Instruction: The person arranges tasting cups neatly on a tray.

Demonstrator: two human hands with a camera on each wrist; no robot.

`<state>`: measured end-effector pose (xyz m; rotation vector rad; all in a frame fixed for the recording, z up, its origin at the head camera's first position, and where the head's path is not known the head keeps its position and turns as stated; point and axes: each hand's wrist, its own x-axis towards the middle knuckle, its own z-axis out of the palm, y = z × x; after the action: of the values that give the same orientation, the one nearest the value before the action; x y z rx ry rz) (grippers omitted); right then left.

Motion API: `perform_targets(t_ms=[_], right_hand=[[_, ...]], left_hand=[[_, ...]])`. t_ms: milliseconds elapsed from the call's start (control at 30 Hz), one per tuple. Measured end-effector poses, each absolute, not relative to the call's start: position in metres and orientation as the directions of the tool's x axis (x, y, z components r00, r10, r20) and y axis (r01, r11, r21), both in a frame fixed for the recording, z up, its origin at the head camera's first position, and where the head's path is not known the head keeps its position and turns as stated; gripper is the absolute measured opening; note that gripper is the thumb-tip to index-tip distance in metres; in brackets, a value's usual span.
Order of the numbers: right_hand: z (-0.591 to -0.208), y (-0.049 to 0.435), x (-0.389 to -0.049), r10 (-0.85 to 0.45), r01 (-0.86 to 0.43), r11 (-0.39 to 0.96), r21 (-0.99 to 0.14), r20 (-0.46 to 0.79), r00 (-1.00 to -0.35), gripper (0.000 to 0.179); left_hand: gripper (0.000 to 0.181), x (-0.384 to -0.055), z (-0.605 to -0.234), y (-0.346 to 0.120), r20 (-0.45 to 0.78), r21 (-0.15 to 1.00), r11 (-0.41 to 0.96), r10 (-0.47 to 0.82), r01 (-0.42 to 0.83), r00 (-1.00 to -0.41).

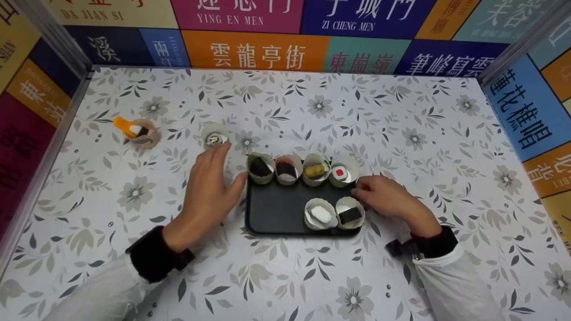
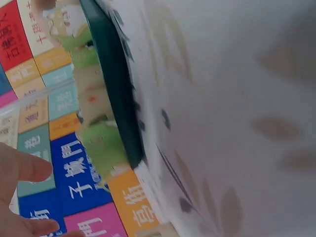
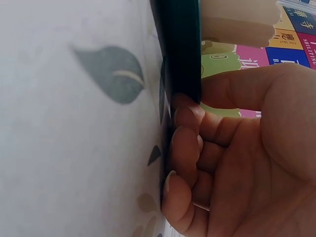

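Observation:
My left hand (image 1: pixel 207 191) reaches out with its fingers extended, the fingertips right at a paper cup (image 1: pixel 208 130) holding a small sushi roll (image 1: pixel 214 139). Its thumb points toward the left end of a black tray (image 1: pixel 276 207). At the tray's right edge, my right hand (image 1: pixel 383 196) pinches the rim between thumb and curled fingers, as the right wrist view (image 3: pixel 212 143) shows. Along the tray's far side stand several paper cups (image 1: pixel 285 177) with toy-like sushi pieces. Two more cups sit at the near right: one with a white piece (image 1: pixel 320 214), the other with a black-wrapped piece (image 1: pixel 350 216).
Off to the left, another cup (image 1: pixel 149 138) holds a sushi piece with an orange top (image 1: pixel 122 125). The table (image 1: pixel 285 276) has a floral leaf-print cover. Colourful panels with Chinese lettering (image 1: pixel 258 51) wall in the back and both sides.

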<state>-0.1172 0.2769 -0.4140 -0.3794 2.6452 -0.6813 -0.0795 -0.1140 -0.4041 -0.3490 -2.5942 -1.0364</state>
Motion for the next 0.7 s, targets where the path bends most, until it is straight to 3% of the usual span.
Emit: perform_targets(t_ms=[300,700], right_hand=[[-0.412,0.273,-0.116,-0.348,-0.167,0.844,-0.510,-0.283,-0.894,0.030],[-0.414,0.275,-0.117,-0.352,-0.179,0.848,-0.500,-0.277,-0.894,0.030]], left_hand=[[0.093,-0.108,-0.409,-0.142,0.186,0.647,0.753,-0.006,0.118,-0.983],[0.115,-0.156,-0.408,-0.154,-0.044,0.676,0.731,-0.093,-0.098,-0.995]])
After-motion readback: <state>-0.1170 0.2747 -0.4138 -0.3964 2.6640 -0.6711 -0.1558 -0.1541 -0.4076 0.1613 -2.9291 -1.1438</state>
